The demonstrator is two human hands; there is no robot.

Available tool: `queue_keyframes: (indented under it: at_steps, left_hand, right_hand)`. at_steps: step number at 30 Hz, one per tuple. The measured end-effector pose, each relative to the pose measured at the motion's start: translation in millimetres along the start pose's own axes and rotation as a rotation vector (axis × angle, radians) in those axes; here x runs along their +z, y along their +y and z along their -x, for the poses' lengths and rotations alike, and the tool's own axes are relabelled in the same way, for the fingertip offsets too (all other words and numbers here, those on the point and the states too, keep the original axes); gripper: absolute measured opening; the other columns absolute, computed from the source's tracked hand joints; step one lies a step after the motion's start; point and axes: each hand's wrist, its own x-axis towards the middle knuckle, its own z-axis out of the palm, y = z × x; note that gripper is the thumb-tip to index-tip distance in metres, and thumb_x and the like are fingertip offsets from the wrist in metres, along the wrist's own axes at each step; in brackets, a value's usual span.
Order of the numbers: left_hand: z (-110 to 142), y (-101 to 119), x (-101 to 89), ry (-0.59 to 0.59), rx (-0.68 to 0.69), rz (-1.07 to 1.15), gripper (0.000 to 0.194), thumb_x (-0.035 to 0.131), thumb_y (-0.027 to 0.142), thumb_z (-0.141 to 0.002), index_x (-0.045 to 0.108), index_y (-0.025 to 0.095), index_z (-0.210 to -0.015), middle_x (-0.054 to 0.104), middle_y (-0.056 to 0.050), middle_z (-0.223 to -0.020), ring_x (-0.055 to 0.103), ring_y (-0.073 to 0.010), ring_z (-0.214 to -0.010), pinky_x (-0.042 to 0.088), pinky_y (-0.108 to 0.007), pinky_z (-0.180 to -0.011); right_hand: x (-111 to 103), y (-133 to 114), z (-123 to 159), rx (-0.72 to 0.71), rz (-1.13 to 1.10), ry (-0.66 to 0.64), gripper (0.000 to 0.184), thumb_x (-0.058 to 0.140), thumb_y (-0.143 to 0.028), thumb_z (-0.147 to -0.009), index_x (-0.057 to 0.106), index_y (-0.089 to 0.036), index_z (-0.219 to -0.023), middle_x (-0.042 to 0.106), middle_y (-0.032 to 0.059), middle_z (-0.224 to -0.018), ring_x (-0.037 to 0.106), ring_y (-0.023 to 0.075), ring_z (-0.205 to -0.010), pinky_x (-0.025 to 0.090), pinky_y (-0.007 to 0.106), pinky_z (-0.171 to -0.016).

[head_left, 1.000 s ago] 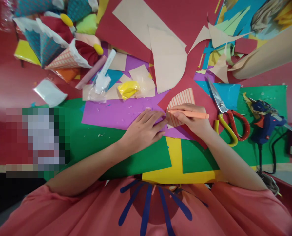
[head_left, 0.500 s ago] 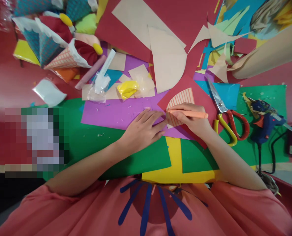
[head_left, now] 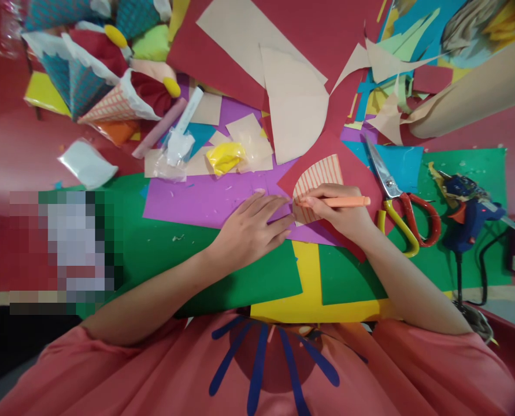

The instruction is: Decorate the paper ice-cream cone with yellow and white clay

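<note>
My right hand (head_left: 341,215) is closed round an orange pen (head_left: 344,201), whose tip touches the left edge of a fan-shaped striped paper piece (head_left: 320,174). That piece lies on a red sheet (head_left: 355,167), over a purple sheet (head_left: 205,199). My left hand (head_left: 251,230) lies flat with fingers stretched out, pressing the purple sheet just left of the striped piece, fingertips near the pen tip.
Red-handled scissors (head_left: 402,199) lie right of my right hand, a blue glue gun (head_left: 467,211) farther right with its cord. Green (head_left: 162,248) and yellow (head_left: 309,289) sheets lie near me. Paper cones (head_left: 96,86), beige cut-outs (head_left: 294,110) and scraps crowd the far side. Another person's arm (head_left: 469,98) reaches in at upper right.
The pen has tilted slightly, its rear end now a little lower and level; both hands stay in nearly the same place.
</note>
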Motion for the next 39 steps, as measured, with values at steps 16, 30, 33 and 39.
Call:
queue_keyframes:
  at_steps: [16,30,33,39]
  left_hand:
    - [0.2,-0.8,-0.2,0.016,0.011,0.018,0.024,0.05,0.023,-0.094,0.066,0.018,-0.111,0.066,-0.014,-0.119,0.064,-0.0261,-0.113,0.051,-0.048,-0.1]
    - [0.2,-1.2,0.1,0.024,0.014,0.013,0.023,0.05,0.025,-0.094,0.067,0.017,-0.109,0.067,-0.014,-0.118,0.064,-0.026,-0.112,0.052,-0.048,-0.099]
    - [0.3,-1.0,0.0,0.013,0.007,0.014,0.024,0.049,0.025,-0.095,0.066,0.018,-0.11,0.066,-0.013,-0.119,0.064,-0.0256,-0.113,0.051,-0.048,-0.101]
    - [-0.1,-0.9,0.5,0.016,0.01,0.01,0.023,0.05,0.024,-0.095,0.067,0.017,-0.109,0.066,-0.013,-0.119,0.064,-0.0257,-0.113,0.051,-0.048,-0.1]
  right_hand:
    - [1.2,-2.7,0.7,-0.012,-0.021,0.048,0.016,0.062,-0.024,-0.086,0.068,-0.019,-0.072,0.073,0.0004,-0.07,0.066,0.0113,-0.065,0.05,0.022,-0.059]
    - [0.2,-3.9,1.0,0.022,-0.063,0.016,0.02,0.06,-0.023,-0.083,0.065,-0.018,-0.064,0.067,-0.0001,-0.059,0.059,0.0099,-0.056,0.044,0.021,-0.051]
    - [0.3,-3.6,1.0,0.008,-0.054,0.025,0.02,0.06,-0.025,-0.084,0.065,-0.018,-0.065,0.067,-0.0002,-0.059,0.059,0.0103,-0.056,0.045,0.022,-0.053]
    - [0.0,-3.8,1.2,0.012,-0.01,-0.013,0.02,0.058,-0.021,-0.082,0.063,-0.018,-0.062,0.067,-0.0001,-0.061,0.059,0.0099,-0.057,0.044,0.021,-0.053]
